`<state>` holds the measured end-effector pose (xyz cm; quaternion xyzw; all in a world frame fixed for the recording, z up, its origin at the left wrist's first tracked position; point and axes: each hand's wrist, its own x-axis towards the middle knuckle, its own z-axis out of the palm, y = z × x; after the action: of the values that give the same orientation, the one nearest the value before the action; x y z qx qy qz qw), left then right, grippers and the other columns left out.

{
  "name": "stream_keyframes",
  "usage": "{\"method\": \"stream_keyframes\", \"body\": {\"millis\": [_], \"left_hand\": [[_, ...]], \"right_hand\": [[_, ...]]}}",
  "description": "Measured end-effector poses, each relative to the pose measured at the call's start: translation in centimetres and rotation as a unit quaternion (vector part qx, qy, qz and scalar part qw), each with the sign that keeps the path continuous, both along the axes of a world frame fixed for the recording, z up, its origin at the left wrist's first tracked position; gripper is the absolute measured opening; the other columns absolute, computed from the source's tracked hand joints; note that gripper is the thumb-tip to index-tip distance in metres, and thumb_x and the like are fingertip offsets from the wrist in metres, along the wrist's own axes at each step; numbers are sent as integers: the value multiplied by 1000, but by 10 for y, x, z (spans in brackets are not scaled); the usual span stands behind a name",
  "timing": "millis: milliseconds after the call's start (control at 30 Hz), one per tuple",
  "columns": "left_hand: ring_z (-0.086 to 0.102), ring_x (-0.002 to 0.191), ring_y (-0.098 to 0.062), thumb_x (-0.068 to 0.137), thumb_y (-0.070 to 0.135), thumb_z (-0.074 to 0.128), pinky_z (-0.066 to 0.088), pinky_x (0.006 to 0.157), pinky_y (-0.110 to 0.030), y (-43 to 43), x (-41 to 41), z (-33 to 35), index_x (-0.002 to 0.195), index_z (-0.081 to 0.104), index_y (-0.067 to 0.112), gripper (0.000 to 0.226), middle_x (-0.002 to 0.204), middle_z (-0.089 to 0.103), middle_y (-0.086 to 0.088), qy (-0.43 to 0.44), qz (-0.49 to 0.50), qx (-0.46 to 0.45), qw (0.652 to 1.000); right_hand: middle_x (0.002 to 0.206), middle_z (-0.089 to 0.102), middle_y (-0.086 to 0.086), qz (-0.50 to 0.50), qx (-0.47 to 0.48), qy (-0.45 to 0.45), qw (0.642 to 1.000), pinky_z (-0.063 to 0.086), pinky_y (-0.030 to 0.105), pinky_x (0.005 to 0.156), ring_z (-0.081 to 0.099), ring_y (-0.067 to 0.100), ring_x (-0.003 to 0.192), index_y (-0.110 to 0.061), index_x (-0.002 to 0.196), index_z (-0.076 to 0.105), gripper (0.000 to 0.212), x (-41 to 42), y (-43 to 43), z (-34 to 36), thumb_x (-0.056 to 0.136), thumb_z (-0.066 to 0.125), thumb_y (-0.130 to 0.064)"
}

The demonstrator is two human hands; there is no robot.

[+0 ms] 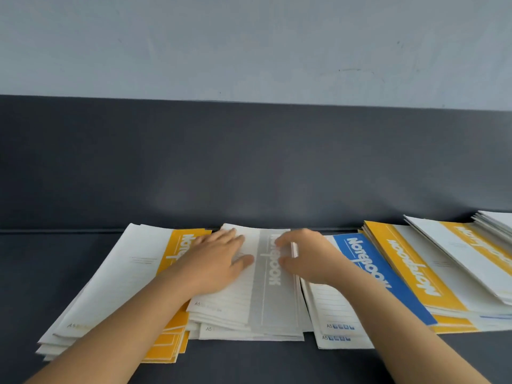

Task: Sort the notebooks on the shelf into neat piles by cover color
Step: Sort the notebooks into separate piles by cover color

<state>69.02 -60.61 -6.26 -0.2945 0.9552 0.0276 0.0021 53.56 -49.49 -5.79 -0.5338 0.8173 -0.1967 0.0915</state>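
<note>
A pile of grey-banded notebooks [266,303] lies in the middle of the dark shelf. My left hand [219,261] lies flat on its top cover, fingers straight. My right hand [302,256] is at the pile's right edge, fingers curled against the top notebook's side. To the left sits a pile of yellow-banded notebooks [116,284], partly under my left forearm. To the right lie blue-banded notebooks [371,270], and beyond them a mixed slanting heap with yellow covers [415,273].
The dark shelf surface [41,273] extends to the left and in front of the piles. A dark back panel [249,167] rises right behind the notebooks, under a pale wall. More notebooks [496,220] run off the right edge.
</note>
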Motion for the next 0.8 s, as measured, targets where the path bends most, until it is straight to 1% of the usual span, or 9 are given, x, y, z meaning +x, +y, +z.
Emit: {"method": "stream_keyframes", "body": {"millis": [67, 167, 267, 367, 467, 567, 633, 700, 800], "left_hand": [[11, 148, -12, 101, 54, 21, 9, 117, -29, 7, 1, 7, 153, 20, 23, 61, 162, 14, 4, -20, 10, -16, 1000], [24, 143, -12, 101, 54, 22, 15, 115, -29, 24, -6, 23, 147, 34, 24, 57, 154, 32, 8, 1, 13, -53, 999], [27, 143, -11, 98, 58, 21, 20, 114, -30, 50, -29, 36, 148, 31, 24, 61, 154, 32, 9, 37, 1, -77, 996], [31, 140, -13, 97, 61, 25, 26, 112, -33, 84, -67, 42, 146, 34, 23, 63, 152, 37, 8, 75, -14, -62, 995], [37, 137, -17, 96, 60, 31, 32, 109, -34, 126, -116, 44, 145, 37, 20, 63, 148, 43, 5, 107, -31, -40, 993], [50, 124, -22, 94, 58, 43, 43, 100, -39, 161, -170, 40, 136, 45, 19, 57, 136, 54, 0, 131, -27, 42, 990], [57, 114, -22, 92, 55, 50, 48, 94, -42, 178, -202, 34, 131, 49, 18, 55, 126, 59, -1, 164, -10, 156, 974], [58, 109, -20, 89, 54, 56, 50, 93, -41, 189, -226, 27, 131, 49, 17, 57, 127, 59, -1, 191, 5, 250, 949], [56, 106, -17, 89, 44, 63, 48, 94, -36, 197, -247, 21, 132, 43, 19, 54, 123, 55, 1, 241, 35, 316, 917]], "right_hand": [[129, 57, 4, 19, 24, 21, 999, 45, 30, 96, 53, 23, 116, -10, 124, 59, 32, 1, 2, 1, 93, 51, -14], [142, 46, 0, -6, 7, 23, 1000, 38, 32, 104, 44, 20, 129, -19, 136, 48, 44, -12, 17, 13, 94, 53, -26], [140, 48, 0, -18, 50, 74, 996, 40, 32, 101, 46, 20, 126, -19, 138, 45, 51, -41, 49, 25, 92, 53, -40], [123, 57, 1, -69, 113, 98, 986, 44, 30, 88, 52, 21, 116, -18, 133, 50, 53, -84, 96, 33, 90, 52, -49], [131, 55, 4, -162, 145, 131, 967, 42, 35, 93, 50, 25, 120, -16, 131, 48, 55, -137, 142, 33, 93, 43, -54], [98, 58, 3, -183, 160, 153, 958, 40, 35, 81, 52, 27, 98, -10, 106, 51, 41, -176, 175, 26, 101, 24, -40], [83, 48, 4, -158, 148, 138, 967, 44, 39, 85, 51, 28, 91, -11, 92, 39, 22, -187, 187, 18, 101, 21, -20], [92, 50, 8, -153, 130, 108, 974, 36, 51, 102, 51, 31, 101, -10, 91, 37, 18, -186, 193, 14, 99, 21, -13], [121, 54, 8, -124, 127, 89, 980, 16, 60, 111, 35, 33, 131, -11, 118, 45, 35, -182, 194, 12, 102, 16, -20]]}}
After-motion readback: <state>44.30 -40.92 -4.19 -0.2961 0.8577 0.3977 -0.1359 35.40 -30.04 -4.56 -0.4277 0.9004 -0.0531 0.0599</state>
